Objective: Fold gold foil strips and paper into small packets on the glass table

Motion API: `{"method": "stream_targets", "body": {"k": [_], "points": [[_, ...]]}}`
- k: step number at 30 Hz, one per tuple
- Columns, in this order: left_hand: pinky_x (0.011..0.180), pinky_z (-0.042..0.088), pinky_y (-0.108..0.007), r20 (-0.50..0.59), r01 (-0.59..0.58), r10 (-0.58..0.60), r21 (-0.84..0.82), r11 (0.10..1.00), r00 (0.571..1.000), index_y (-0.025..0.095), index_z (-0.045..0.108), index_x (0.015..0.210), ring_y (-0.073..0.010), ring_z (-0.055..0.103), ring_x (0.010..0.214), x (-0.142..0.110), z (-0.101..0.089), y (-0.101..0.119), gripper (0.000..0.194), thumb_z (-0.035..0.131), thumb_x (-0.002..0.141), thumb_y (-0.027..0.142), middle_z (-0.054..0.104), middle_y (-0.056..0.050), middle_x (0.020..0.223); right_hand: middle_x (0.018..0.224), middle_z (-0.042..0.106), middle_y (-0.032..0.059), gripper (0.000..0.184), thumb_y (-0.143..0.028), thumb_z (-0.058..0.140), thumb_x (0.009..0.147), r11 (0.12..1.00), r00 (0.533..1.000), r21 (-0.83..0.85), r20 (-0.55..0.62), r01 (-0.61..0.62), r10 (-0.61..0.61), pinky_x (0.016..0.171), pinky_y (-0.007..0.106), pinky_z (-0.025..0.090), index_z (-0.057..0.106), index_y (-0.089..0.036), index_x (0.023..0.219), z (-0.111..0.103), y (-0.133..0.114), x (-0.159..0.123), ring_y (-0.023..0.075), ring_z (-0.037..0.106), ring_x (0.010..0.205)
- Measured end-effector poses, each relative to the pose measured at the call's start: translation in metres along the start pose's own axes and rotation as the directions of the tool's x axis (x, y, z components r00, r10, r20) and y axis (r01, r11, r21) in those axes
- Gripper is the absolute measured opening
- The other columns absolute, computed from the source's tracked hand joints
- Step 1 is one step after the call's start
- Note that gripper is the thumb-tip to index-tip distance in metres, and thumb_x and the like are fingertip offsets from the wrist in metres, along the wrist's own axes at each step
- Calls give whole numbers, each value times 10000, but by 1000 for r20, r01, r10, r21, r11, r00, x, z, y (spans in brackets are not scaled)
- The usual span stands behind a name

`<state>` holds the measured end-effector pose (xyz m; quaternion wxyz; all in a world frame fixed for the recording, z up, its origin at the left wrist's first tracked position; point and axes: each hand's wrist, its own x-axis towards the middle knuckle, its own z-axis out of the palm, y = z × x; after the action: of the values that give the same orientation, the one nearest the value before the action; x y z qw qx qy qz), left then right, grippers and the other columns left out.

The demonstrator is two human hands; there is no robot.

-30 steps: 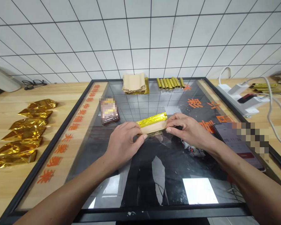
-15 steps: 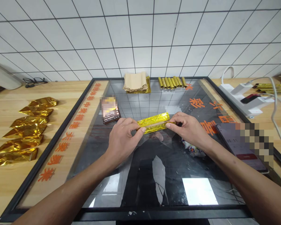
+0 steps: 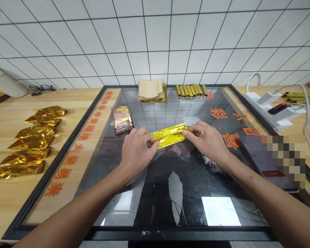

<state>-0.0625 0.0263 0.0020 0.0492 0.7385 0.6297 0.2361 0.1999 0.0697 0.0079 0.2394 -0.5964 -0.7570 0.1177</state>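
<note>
A shiny sheet of gold foil paper (image 3: 169,135), partly folded lengthwise, is held level above the dark glass top. My left hand (image 3: 139,146) pinches its left end between thumb and fingers. At the right end, my right hand (image 3: 205,137) grips it, the thumb pressing on the near face. Beyond my hands, near the wall, lie a stack of brown-backed foil sheets (image 3: 151,90) and a row of rolled gold tubes (image 3: 191,90). Folded gold foil pieces (image 3: 32,143) form a column on the wood at the left.
The black-framed glass panel (image 3: 113,206) covers the middle of the wooden table. A small dark box (image 3: 122,124) stands left of my hands. At the right are a phone (image 3: 267,165), a crumpled patterned wrapper (image 3: 209,163) and a white power strip (image 3: 263,112) with cables.
The gold foil's near part has been turned over, so the pale strip along its middle no longer shows. Both hands keep their grip at the ends. The view has shifted slightly.
</note>
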Motion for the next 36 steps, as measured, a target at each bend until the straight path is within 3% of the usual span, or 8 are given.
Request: {"method": "stream_targets", "body": {"k": [18, 26, 31, 36], "points": [[761, 415, -382, 5, 3, -3, 7, 1000, 1000, 239, 688, 713, -246, 589, 911, 1, 0, 1, 215, 765, 907, 289, 706, -24, 919, 884, 699, 16, 224, -422, 738, 918, 999, 999, -35, -48, 4, -6, 677, 342, 348, 697, -258, 771, 6, -2, 0, 210, 618, 757], [813, 427, -373, 47, -29, 31, -35, 999, 998, 234, 695, 734, -237, 590, 930, -2, -2, 2, 187, 766, 903, 271, 712, -20, 937, 890, 689, 17, 200, -346, 757, 891, 998, 999, 59, 28, 27, -28, 701, 341, 402, 667, -247, 742, -4, 1, 0, 206, 630, 774], [795, 410, -380, 81, -47, 51, -52, 998, 995, 237, 715, 755, -233, 581, 904, -6, -5, 6, 217, 731, 955, 319, 718, -15, 932, 941, 702, 28, 187, -370, 766, 895, 997, 994, 58, 88, 60, -65, 782, 362, 458, 692, -257, 766, -8, 10, -3, 240, 671, 900], [786, 391, -381, 92, -68, 70, -24, 997, 993, 226, 685, 733, -235, 583, 915, -8, -4, 9, 213, 779, 917, 279, 718, -17, 965, 920, 697, 38, 240, -431, 749, 928, 996, 994, 66, 89, 61, -67, 813, 391, 482, 714, -263, 761, -10, 9, -4, 253, 674, 903]]}}
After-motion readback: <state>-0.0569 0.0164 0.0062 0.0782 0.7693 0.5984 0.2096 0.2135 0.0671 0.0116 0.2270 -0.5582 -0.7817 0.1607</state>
